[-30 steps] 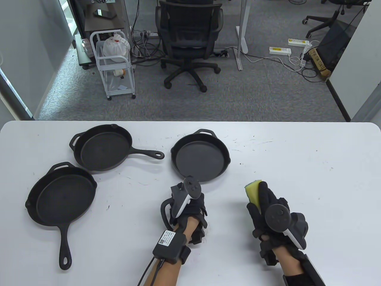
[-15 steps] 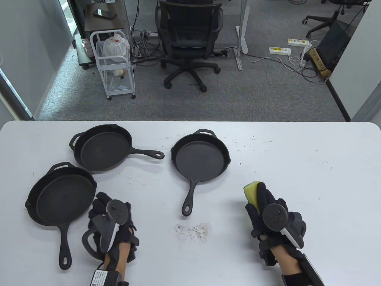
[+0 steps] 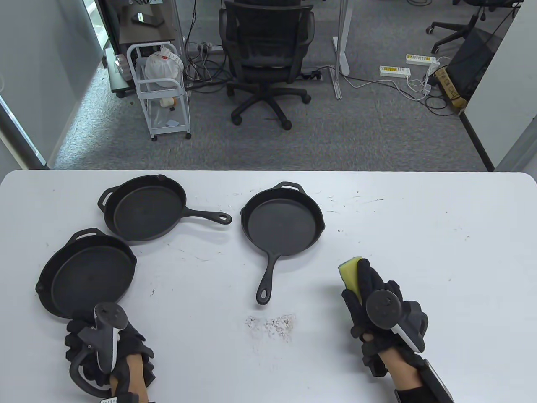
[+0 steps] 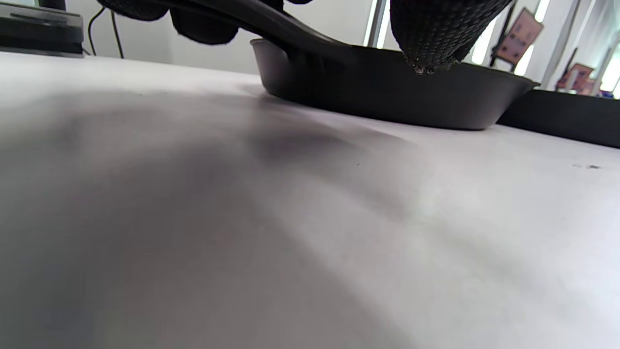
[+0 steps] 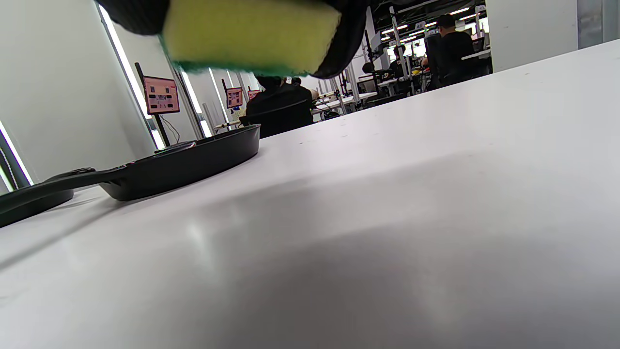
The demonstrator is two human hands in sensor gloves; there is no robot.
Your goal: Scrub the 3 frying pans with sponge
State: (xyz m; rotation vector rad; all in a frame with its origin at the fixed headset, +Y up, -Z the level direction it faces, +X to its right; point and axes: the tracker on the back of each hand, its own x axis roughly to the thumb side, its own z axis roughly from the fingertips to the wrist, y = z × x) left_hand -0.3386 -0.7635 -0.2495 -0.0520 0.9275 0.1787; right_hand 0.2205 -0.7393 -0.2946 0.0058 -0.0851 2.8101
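Three black cast-iron frying pans lie on the white table [image 3: 419, 235]. The near-left pan [image 3: 86, 275] has its handle hidden under my left hand [image 3: 84, 340]. In the left wrist view the pan [image 4: 387, 92] shows its handle [image 4: 271, 26] running up between my gloved fingers [image 4: 441, 34], which curl round it. The back-left pan [image 3: 144, 208] and the middle pan [image 3: 283, 222] lie untouched. My right hand [image 3: 361, 285] holds a yellow sponge [image 3: 350, 273] just above the table, right of the middle pan's handle. The sponge [image 5: 247, 34] hangs over bare table.
A patch of grey crumbs [image 3: 272, 323] lies on the table below the middle pan's handle [image 3: 265, 289]. Beyond the far edge stand an office chair [image 3: 266, 58] and a white wire cart [image 3: 161, 90].
My left hand let go of the middle pan's handle and moved left and nearer, onto the near-left pan's handle. The right hand with the sponge drifted slightly left.
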